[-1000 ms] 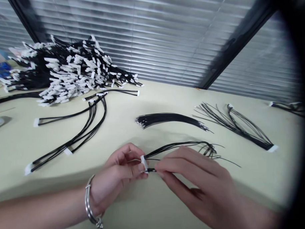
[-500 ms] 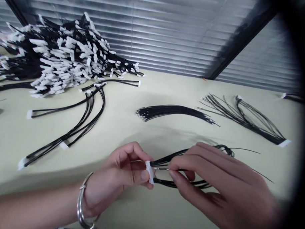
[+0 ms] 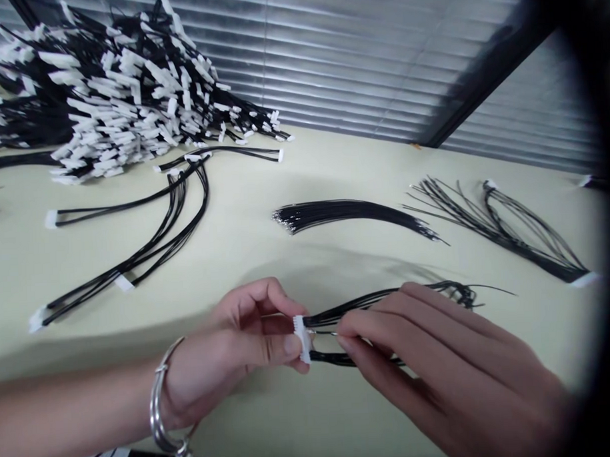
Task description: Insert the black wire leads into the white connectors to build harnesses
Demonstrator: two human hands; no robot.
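My left hand (image 3: 258, 330) pinches a white connector housing (image 3: 302, 340) between thumb and fingers. Two groups of black wires (image 3: 357, 302) run out of the housing to the right, with a gap between them. In that gap lies a single thin wire (image 3: 327, 333), its metal tip at the housing's face; whether the tip has entered a slot I cannot tell. My right hand (image 3: 429, 357) grips this wire between thumb and index finger. The wires' far ends spread out beyond my right hand and are partly hidden by it.
A bundle of loose black wires (image 3: 354, 212) with metal tips lies ahead. To the right is a partly wired harness (image 3: 540, 250). Several finished harnesses (image 3: 150, 254) lie at left, before a large heap (image 3: 125, 95) against the window blinds (image 3: 349, 47).
The view has shifted slightly. Both hands keep their grips, and the single wire's metal tip appears slightly closer to the connector housing.
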